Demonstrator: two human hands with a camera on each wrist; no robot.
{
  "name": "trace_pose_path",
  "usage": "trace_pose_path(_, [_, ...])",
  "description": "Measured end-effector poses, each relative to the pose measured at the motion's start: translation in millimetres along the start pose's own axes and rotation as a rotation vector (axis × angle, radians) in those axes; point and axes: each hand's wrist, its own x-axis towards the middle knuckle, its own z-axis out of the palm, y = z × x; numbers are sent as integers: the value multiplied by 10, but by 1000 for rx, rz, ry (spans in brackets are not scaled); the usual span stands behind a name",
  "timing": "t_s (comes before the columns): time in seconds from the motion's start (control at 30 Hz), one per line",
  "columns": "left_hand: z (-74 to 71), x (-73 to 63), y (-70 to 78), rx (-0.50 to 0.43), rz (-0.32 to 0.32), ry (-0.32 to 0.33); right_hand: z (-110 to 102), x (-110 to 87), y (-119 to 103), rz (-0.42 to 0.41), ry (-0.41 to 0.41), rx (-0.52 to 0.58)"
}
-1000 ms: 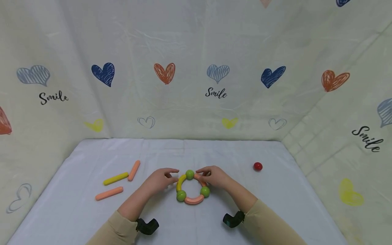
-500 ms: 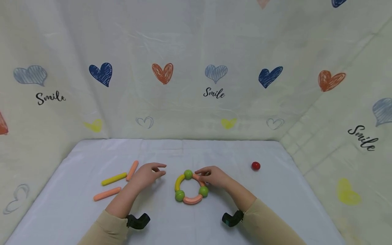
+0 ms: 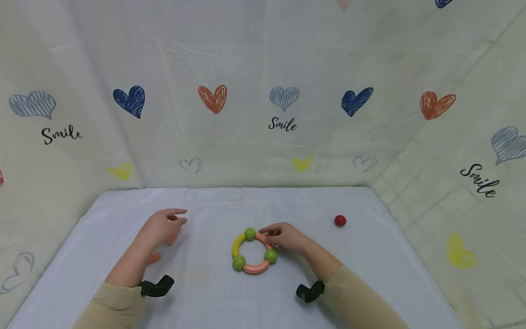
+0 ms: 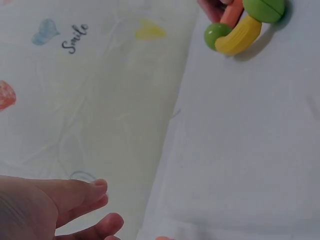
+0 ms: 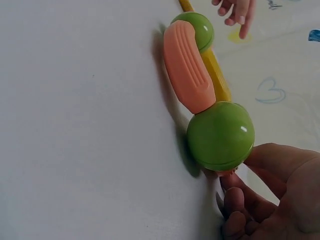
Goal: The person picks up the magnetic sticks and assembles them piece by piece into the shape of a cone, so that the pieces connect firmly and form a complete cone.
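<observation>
A ring [image 3: 237,246] of green balls joined by curved yellow and orange pieces lies mid-table. My right hand [image 3: 287,236] pinches its upper right orange piece between thumb and fingers. In the right wrist view, a green ball [image 5: 220,135] covers most of that grip, and another curved orange piece [image 5: 187,65] runs beyond it. Over on the left, my left hand [image 3: 160,226] hangs above the loose straight sticks, fingers relaxed and holding nothing. An orange stick [image 3: 174,236] shows partly under its fingers. The end of a second orange stick [image 3: 153,258] peeks out beside the wrist.
A small red ball [image 3: 340,221] sits at the back right of the white-covered table [image 3: 304,203]. Behind and at both sides hangs a pale curtain [image 3: 246,146] printed with hearts.
My left hand has moved left from beside the ring to over the loose sticks, now hiding the yellow one. The right hand keeps its pinch on the ring.
</observation>
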Motion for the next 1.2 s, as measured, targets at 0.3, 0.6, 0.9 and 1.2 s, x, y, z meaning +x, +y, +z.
trace_pose_path(0.3, [-150,69,-102,40,-33,19,-18,23,11,1,-13,-7])
trace_pose_path(0.6, [-120,215,-147,112,-62,-1,-27,56,23,-3,-19,-7])
trace_pose_path(0.9, [5,337,-173,187,-130,-26,-51,59,7,10,-33,13])
trace_pose_path(1.2, [96,398,-160,224,-135,-31,-52,57,13,16,-31,13])
